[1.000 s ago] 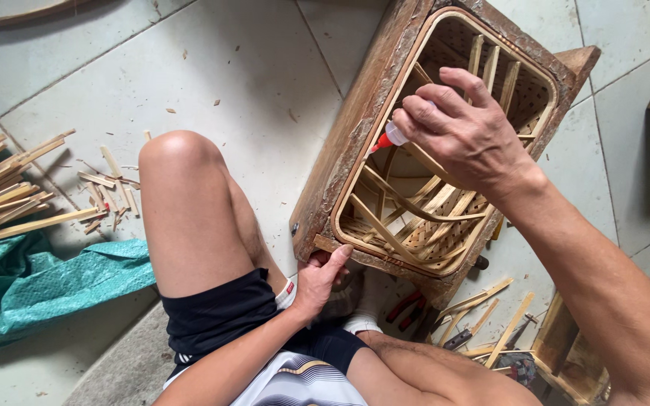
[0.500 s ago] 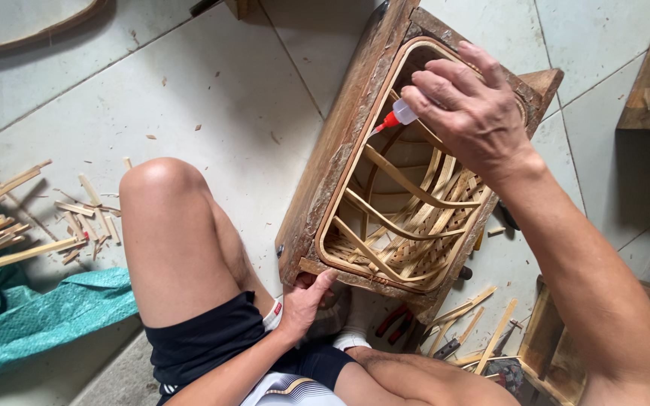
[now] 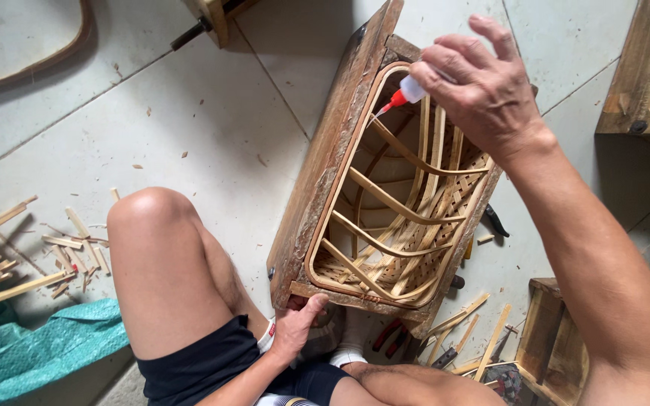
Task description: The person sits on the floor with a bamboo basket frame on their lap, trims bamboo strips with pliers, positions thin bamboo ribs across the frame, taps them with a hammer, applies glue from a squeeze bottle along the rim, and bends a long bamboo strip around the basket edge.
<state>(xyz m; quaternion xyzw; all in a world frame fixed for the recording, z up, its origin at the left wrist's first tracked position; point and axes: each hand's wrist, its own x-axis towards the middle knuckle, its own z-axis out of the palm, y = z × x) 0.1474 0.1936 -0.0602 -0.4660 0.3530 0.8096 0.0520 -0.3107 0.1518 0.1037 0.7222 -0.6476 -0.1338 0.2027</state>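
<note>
A worn wooden frame mould (image 3: 317,188) lies on the tiled floor with a half-woven bamboo basket (image 3: 408,233) inside it. My right hand (image 3: 483,86) is over the frame's far end, closed on a small glue bottle (image 3: 408,92) whose red nozzle points at the basket's bamboo rim. My left hand (image 3: 299,323) grips the near lower corner of the frame, beside my raised bare knee (image 3: 152,218).
Cut bamboo strips (image 3: 9,263) lie on the floor at the left, above a green tarp (image 3: 31,353). More strips and hand tools (image 3: 460,338) lie under the frame's near end. Wooden boxes (image 3: 648,68) stand at the right and a curved wooden hoop (image 3: 39,68) at the top left.
My right hand with the glue bottle has moved along the basket rim toward the frame's far end. The view has shifted left and down. My left hand stays on the frame's corner.
</note>
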